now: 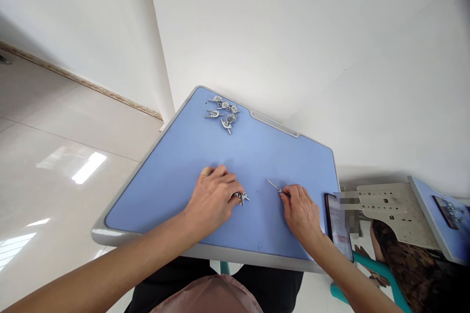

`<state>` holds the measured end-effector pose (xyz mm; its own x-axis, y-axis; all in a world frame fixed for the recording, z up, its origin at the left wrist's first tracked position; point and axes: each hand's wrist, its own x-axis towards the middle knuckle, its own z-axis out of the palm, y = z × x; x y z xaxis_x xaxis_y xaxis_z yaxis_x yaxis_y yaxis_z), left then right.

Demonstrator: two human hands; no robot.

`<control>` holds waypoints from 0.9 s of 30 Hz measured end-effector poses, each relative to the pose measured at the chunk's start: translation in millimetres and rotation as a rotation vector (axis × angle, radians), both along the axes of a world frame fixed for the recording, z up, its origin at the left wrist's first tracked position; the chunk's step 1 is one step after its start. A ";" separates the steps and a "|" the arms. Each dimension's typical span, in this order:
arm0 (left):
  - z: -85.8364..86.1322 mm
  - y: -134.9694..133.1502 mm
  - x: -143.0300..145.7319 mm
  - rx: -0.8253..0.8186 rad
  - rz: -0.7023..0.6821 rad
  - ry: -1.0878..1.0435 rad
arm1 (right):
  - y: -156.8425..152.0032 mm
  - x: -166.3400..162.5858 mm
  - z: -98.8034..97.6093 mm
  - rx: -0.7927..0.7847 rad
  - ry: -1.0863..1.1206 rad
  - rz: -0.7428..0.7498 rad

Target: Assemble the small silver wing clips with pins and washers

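Observation:
My left hand (215, 197) rests on the blue desk top (172, 176) with its fingers curled round a small silver metal clip (241, 198), whose tip sticks out to the right. My right hand (301, 210) lies a little to the right, fingers pinched on a thin metal tool (274, 187) whose point aims up and left over the desk. The two hands are apart, with a short gap of blue surface between them.
A pile of several silver metal clips (223, 111) lies at the desk's far left corner. A phone (338, 227) lies at the right edge. To the right stand a perforated beige panel (394, 210) and another blue desk (442, 215). White walls rise behind.

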<state>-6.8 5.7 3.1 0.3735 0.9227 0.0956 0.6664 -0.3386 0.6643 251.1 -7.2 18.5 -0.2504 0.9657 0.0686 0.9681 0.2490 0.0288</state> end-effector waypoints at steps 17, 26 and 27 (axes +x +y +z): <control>-1.4 0.0 0.2 0.042 0.011 -0.001 | 35.9 -31.2 58.3 -0.115 0.026 0.657; -0.2 -0.8 -0.1 0.044 0.005 -0.005 | 36.6 -37.5 62.1 -0.098 -0.082 0.680; -0.4 -1.0 0.0 0.044 0.008 -0.006 | 36.3 -38.3 62.9 -0.091 -0.101 0.693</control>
